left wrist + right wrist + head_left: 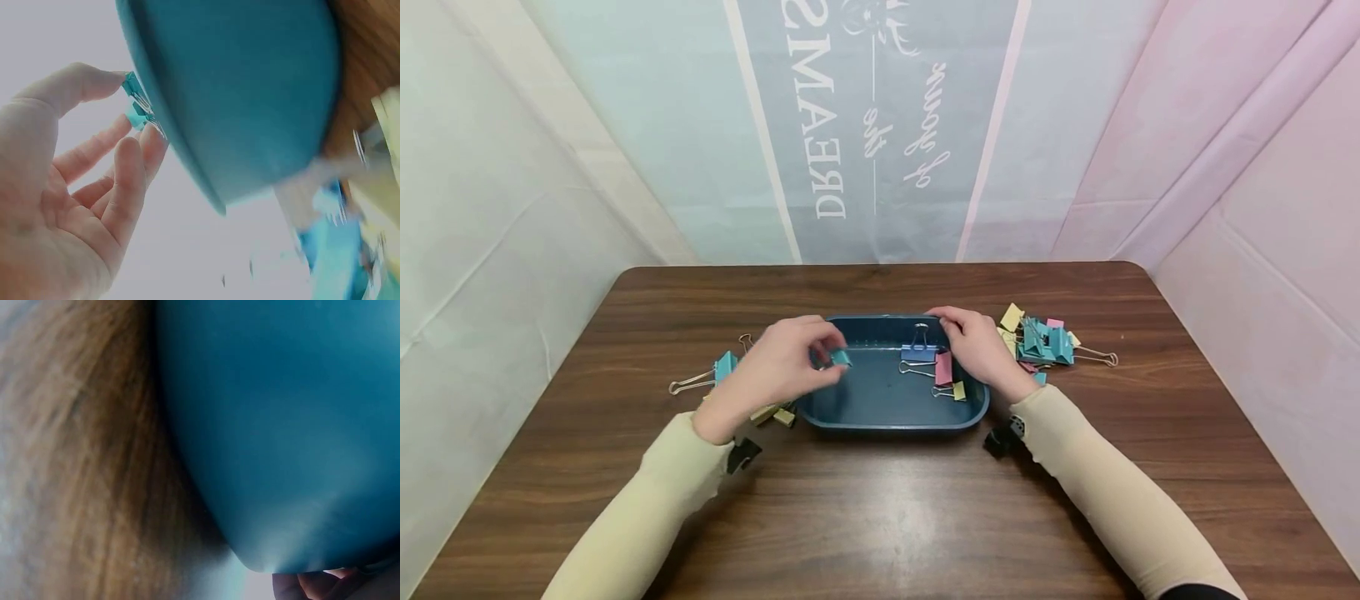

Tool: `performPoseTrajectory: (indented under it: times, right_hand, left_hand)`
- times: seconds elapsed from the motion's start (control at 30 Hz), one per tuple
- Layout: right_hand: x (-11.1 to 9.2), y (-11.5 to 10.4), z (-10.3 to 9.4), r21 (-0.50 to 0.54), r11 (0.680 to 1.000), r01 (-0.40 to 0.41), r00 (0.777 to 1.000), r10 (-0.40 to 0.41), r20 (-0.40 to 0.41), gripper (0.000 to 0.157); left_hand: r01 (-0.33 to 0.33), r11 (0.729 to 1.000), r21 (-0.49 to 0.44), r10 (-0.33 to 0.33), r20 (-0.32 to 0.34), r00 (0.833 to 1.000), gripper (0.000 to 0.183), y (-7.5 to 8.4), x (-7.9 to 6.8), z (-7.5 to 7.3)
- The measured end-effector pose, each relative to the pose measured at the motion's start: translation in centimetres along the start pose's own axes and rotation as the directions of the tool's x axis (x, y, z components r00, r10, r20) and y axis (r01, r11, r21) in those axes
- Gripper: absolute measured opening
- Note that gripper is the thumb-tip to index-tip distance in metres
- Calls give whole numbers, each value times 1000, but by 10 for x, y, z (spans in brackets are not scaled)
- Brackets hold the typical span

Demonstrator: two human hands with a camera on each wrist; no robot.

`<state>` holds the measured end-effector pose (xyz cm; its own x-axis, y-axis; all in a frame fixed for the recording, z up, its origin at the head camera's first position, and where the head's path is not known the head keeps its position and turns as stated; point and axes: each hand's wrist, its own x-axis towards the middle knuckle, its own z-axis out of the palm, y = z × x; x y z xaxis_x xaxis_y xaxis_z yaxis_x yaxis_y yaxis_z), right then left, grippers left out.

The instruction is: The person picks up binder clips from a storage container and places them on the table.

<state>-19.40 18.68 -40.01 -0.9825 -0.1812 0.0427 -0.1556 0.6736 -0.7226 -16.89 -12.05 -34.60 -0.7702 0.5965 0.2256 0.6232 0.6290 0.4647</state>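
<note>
My left hand [778,360] is over the left side of the dark blue tray [880,427], pinching a small teal binder clip [841,357] between thumb and fingertips. The left wrist view shows that teal clip [139,103] close to the tray's rim, its wire handles partly hidden by the fingers. At the tray's back right corner, my right hand [981,350] grips the rim. Inside, along the right side, lie a blue binder clip [917,353], a pink one [943,368] and a small yellow one [958,391].
Right of the tray is a pile of teal, yellow and pink binder clips [1047,342]. To its left, partly behind my left forearm, lie a larger teal clip [726,367] and several yellow ones [784,417]. Everything stands on a brown wooden table [880,517], with a printed cloth [895,167] behind.
</note>
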Motion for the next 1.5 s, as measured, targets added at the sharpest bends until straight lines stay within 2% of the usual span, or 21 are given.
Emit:
performPoseTrajectory:
  times: [0.13,0.3,0.5,0.83,0.97,1.1,1.3,1.5]
  right_hand:
    - [0,1,0,-5,1000,2,1000,-2,1,32]
    - [1,0,0,-5,1000,3,1000,-3,-1,32]
    - [0,0,0,-6,1000,-6,1000,6,1,32]
    - [-1,-1,0,-6,1000,2,1000,-2,-3,32]
    - [-1,-1,0,-9,1000,7,1000,-7,-6,31]
    - [-1,0,0,-8,1000,4,1000,-4,1,32]
    - [0,0,0,-16,1000,6,1000,-6,-4,31]
    - [0,0,-1,-12,1000,2,1000,-2,-2,32]
  left_hand:
    - [49,999,20,-48,-52,997,17,-15,-15,-17]
    - [172,985,18,-171,-49,984,18,-39,-32,-29]
    - [294,955,34,-294,-4,956,20,-65,-47,-31]
    - [356,933,59,-360,70,930,23,-86,-52,-27]
    - [360,931,64,-365,97,926,25,-87,-52,-30]
    - [353,935,46,-356,110,928,26,-85,-52,-37]
    - [321,947,17,-321,87,943,21,-75,-46,-48]
    - [248,969,-26,-244,99,965,20,-53,-32,-49]
